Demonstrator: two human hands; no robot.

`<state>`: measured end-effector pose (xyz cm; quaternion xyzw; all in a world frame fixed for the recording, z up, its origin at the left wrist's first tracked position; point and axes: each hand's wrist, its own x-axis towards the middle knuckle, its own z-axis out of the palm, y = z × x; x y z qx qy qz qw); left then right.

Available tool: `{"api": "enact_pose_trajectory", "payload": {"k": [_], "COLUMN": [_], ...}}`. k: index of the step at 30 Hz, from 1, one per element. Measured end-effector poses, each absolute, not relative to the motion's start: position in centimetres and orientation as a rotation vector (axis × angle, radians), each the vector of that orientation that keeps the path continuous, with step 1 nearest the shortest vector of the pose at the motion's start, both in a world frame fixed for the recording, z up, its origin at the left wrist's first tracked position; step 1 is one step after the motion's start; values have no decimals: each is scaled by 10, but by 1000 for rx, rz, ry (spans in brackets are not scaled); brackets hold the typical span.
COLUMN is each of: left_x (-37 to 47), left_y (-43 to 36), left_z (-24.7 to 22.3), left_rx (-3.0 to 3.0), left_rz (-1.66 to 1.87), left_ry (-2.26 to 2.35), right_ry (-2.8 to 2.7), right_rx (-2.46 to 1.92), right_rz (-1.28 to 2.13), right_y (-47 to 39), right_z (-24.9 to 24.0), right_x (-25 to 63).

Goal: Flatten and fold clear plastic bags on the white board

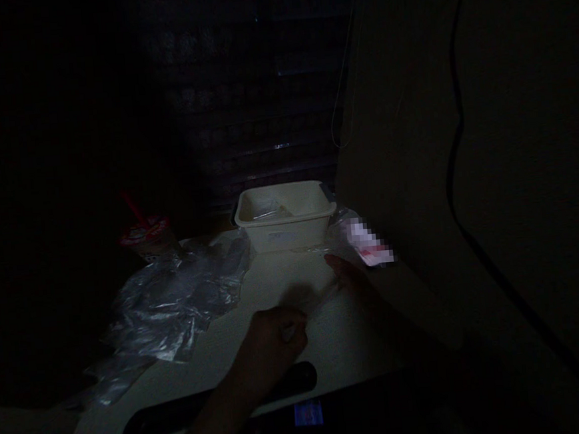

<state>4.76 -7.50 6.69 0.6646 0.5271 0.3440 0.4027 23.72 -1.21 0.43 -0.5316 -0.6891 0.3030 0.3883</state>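
Plastic wisp: clear and faint, spanning the gap between both hands, before the cream bin.
Left hand: on the bin's near side, fingers curled narrow; too dark to tell what they pinch.
Right hand: off the bin's near right corner, one finger toward it; hold cannot be told.
Crumpled bag: near left of the bin.
Lidded cup: farther left of the bin, red straw tilted.
Pink-and-white pack: just right of the bin, blurred.
Pale tabletop: beneath the bin.
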Motion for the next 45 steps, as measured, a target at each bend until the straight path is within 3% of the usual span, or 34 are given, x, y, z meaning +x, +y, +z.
{"api": "enact_pose_trajectory", "payload": {"k": [3, 5, 8, 12, 28, 35, 45], "left_x": [32, 25, 21, 20, 14, 4, 2], "left_y": [-59, -48, -33, -17, 8, 13, 10], "left_z": [93, 100, 92, 63, 18, 9, 12], "left_rx": [1288, 1069, 835, 696, 816, 951, 995], "left_rz": [1088, 1172, 1250, 1292, 1030, 1033, 998], "left_ry": [1287, 1262, 1226, 1151, 946, 1031, 1059], "right_ry": [-1764, -1731, -1504, -1168, -1070, -1236, -1406], "right_rx": [-1298, -1195, -978, -900, -962, -1171, -1101], "right_rz": [916, 1198, 1708, 1973, 2035, 1847, 1677], "right_y": [-1, 4, 8, 15, 31, 33, 39], "right_z": [20, 28, 35, 32, 19, 24, 9], "right_x": [239, 236, 227, 212, 205, 205, 209]}}
